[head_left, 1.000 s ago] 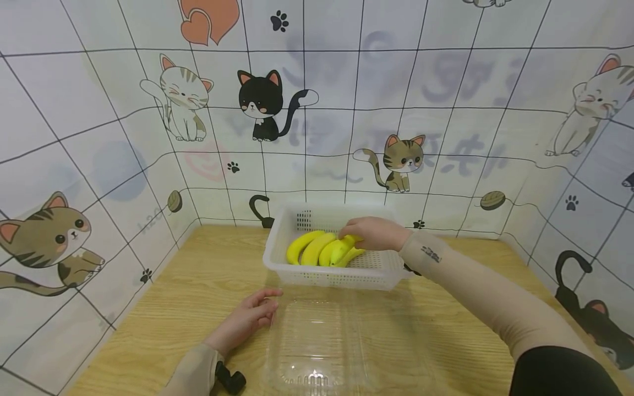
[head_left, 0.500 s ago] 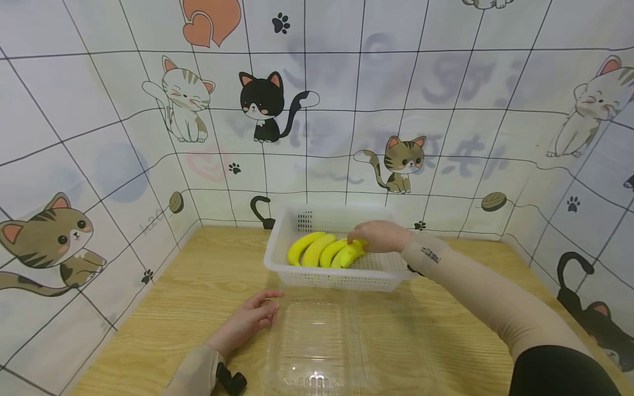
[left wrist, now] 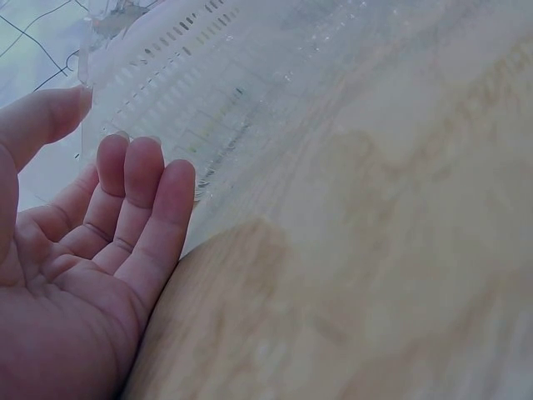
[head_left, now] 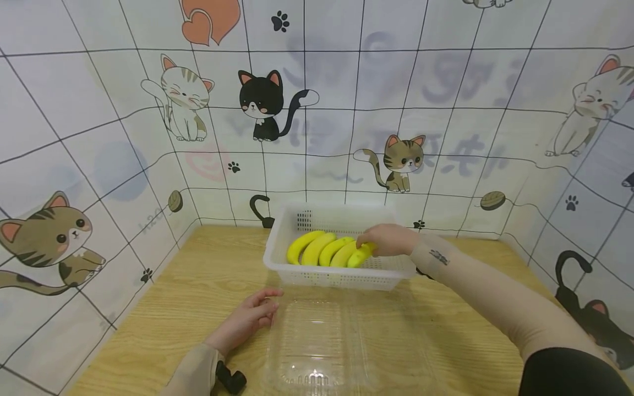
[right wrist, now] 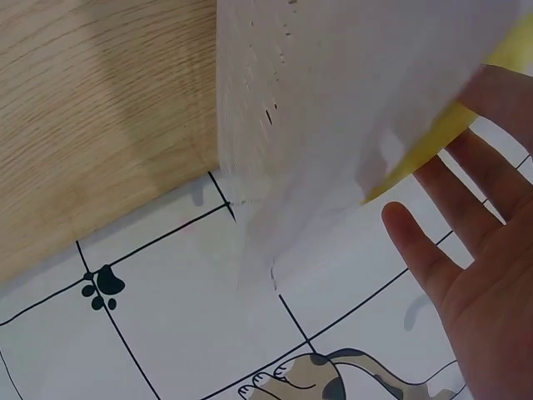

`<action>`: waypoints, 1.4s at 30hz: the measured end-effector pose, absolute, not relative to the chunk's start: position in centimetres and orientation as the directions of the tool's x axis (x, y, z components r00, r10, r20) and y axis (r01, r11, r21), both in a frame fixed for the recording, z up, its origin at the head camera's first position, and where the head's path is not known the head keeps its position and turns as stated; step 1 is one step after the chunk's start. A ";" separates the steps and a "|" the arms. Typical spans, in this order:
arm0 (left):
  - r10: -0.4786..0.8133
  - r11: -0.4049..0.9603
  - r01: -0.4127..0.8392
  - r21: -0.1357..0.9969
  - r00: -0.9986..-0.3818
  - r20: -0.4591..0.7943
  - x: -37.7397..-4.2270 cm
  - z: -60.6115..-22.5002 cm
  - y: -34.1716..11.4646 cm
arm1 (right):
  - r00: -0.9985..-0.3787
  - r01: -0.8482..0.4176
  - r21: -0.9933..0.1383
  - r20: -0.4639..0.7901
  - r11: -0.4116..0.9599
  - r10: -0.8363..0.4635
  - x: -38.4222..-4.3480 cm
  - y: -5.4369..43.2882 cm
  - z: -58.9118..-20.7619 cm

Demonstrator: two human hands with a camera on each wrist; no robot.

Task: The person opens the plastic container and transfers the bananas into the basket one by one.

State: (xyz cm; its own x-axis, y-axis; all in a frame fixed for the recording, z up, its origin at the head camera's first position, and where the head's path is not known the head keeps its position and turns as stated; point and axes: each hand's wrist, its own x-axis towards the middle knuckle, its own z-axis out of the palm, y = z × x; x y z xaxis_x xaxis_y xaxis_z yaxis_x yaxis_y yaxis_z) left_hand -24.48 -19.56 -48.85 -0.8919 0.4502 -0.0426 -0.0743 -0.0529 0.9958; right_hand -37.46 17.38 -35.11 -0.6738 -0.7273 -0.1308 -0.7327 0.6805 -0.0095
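Several yellow bananas (head_left: 318, 248) lie side by side in a white plastic basket (head_left: 337, 279) at the back of the table. My right hand (head_left: 388, 240) reaches into the basket from the right and grips the rightmost banana (head_left: 360, 256) by its far end. In the right wrist view, thumb and fingers lie along the yellow banana (right wrist: 433, 142), partly behind the basket wall. My left hand (head_left: 250, 318) rests on the table with its fingers loosely bent, holding nothing. Its fingertips are right at the left edge of a clear plastic clamshell box (head_left: 317, 341), which lies opened out in front of the basket.
The wood-grain table (head_left: 198, 275) is bounded at the back and both sides by walls with a cat-print covering (head_left: 332, 126). The basket stands close to the back wall. A black device (head_left: 230, 379) is strapped to the left wrist.
My right hand has shifted to the right with the banana it grips, moving it off the others to the row's right end. The left hand has stayed in place.
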 end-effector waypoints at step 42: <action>0.440 -0.060 -0.105 0.993 -0.895 -0.069 -24.4 -48.5 -19.6 | -0.578 -0.811 -0.014 -0.125 0.584 -0.806 -39.0 18.5 -41.0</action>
State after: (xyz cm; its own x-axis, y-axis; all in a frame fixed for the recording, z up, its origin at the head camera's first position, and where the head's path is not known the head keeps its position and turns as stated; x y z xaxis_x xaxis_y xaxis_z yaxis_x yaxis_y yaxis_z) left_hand -24.44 -19.61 -48.46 -0.8954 0.4400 -0.0686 -0.1054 -0.0598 0.9926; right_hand -39.04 18.47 -40.97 -0.5783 -0.8062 -0.1246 -0.8115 0.5842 -0.0137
